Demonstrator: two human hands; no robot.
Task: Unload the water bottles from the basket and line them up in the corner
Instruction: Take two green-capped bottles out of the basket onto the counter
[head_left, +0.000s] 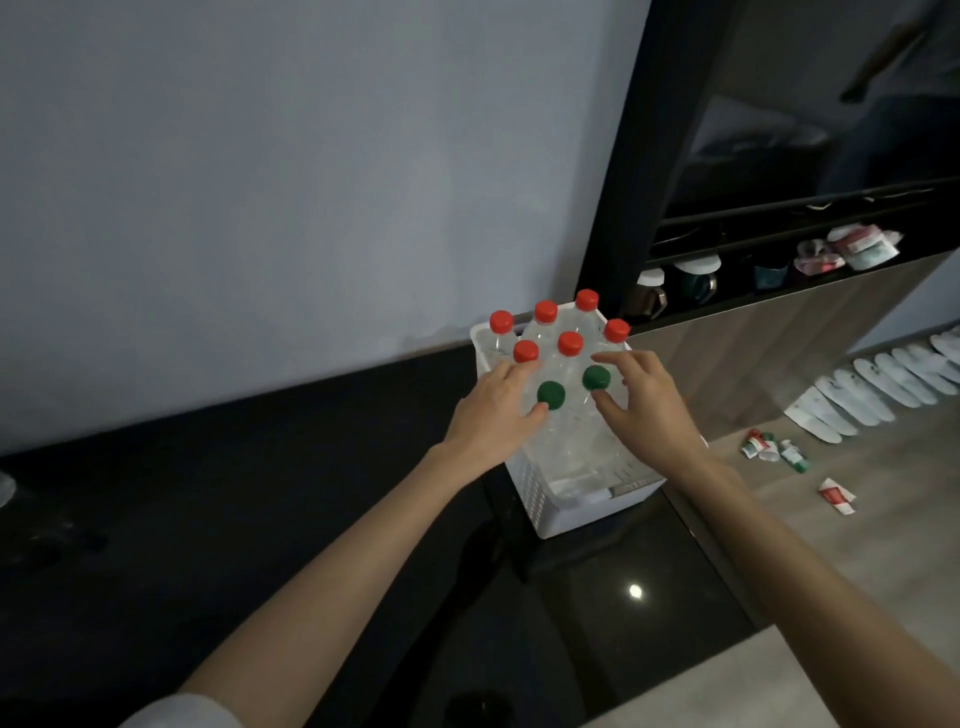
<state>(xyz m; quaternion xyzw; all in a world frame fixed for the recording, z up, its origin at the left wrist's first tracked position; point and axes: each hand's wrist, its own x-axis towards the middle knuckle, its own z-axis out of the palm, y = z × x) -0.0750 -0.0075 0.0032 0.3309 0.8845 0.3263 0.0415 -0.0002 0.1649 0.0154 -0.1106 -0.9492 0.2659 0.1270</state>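
While the bottles all stand capped in the basket on the counter near the corner, unloading looks barely begun. Left hand cups the neck under one green cap, though I cannot tell if it grips; right hand, fingers spread, brackets the other cap. Next move, as judged: close on both necks and lift straight up, clear of the red-capped neighbours.

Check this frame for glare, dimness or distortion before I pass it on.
Head view: dim overall, the black countertop swallowing detail; one small glare spot on it; wide-angle lens slants the dark cabinet frame; red caps read sharply, clear bottle bodies in the white basket blur together.
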